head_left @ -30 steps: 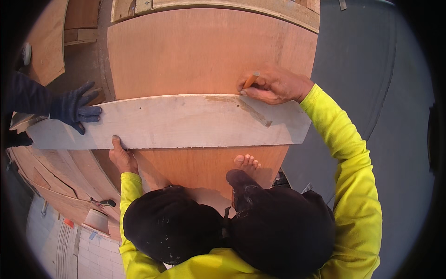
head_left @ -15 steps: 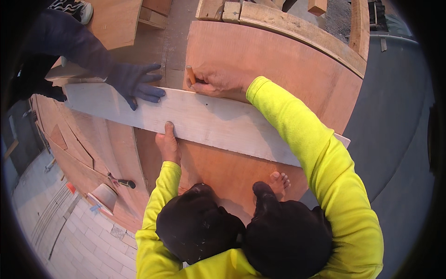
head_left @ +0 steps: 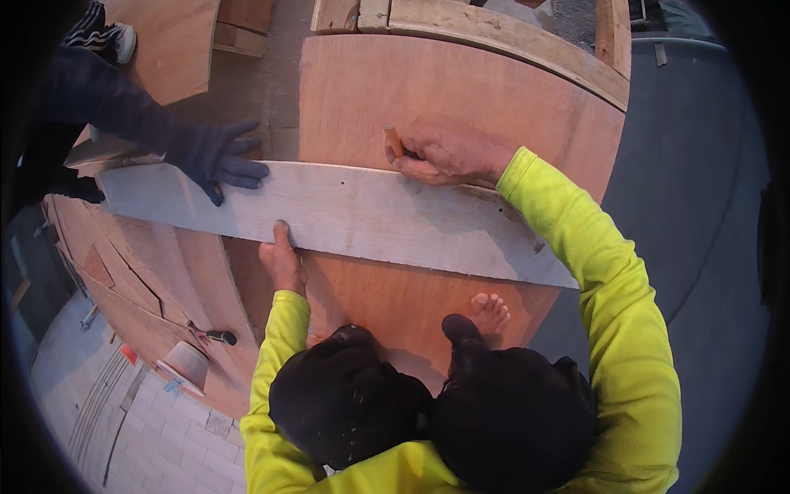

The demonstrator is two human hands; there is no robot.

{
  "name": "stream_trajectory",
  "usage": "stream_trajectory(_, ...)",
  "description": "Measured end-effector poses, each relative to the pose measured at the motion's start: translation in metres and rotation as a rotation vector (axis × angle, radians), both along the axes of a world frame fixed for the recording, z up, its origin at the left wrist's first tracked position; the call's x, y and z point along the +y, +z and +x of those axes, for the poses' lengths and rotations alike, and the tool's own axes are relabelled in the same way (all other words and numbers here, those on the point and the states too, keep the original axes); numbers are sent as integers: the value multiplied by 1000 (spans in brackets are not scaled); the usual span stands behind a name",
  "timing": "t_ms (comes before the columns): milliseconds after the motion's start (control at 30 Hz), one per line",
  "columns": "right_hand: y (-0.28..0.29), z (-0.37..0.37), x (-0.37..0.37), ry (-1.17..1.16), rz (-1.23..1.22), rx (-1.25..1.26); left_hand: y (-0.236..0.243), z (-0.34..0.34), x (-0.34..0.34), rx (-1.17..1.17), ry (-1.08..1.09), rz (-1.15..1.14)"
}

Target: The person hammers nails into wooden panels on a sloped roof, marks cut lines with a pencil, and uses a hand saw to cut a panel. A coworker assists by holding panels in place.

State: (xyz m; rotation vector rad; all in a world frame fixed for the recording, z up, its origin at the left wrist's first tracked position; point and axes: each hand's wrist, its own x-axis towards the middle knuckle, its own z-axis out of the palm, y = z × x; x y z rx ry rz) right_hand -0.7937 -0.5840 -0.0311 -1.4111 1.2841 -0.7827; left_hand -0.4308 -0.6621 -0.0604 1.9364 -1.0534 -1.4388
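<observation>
A long pale wooden board (head_left: 354, 216) lies across a sheet of reddish plywood (head_left: 461, 90). At the board's near edge is my left hand (head_left: 282, 262), its thumb on top and the fingers closed around the edge. My right hand (head_left: 453, 150) rests at the far edge, right of the board's middle, pinching a short orange pencil (head_left: 393, 141). The pencil slants upward, and its tip is hidden by my fingers. A co-worker's dark-gloved hand (head_left: 220, 160) presses flat on the board's left part; that person's other gloved hand (head_left: 86, 188) is at the left end.
My bare foot (head_left: 490, 311) stands on plywood below the board. Timber beams (head_left: 502, 43) frame the far side. A hand tool with a dark handle (head_left: 216, 336) and a bucket (head_left: 186, 364) sit at the lower left. A dark grey surface (head_left: 683, 206) drops along the right.
My right hand has slid right along the board's far edge with the pencil. My left hand keeps its hold. The whole view has shifted slightly.
</observation>
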Motion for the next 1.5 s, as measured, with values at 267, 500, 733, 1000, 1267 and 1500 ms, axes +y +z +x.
stream_trajectory(267, 45, -91, 282, -1211, 267, 287, -3, 6, 1, 209, 18, -5)
stream_trajectory(500, 13, 9, 358, -1535, 421, 236, -1, 26, -2, 354, 56, 38)
stream_trajectory(733, 52, 83, 348, -1680, 256, 261, 34, 44, -2, 441, 274, 29)
stream_trajectory(1000, 47, 174, 276, -1261, 174, -221, 35, 154, -45, 458, 358, -80)
stream_trajectory(1267, 63, 216, 118, -252, -445, 159, 76, 169, 42, 196, 0, -149)
stream_trajectory(1500, 101, 275, 30, 515, -599, 194, 110, 125, 72, 780, -258, 198)
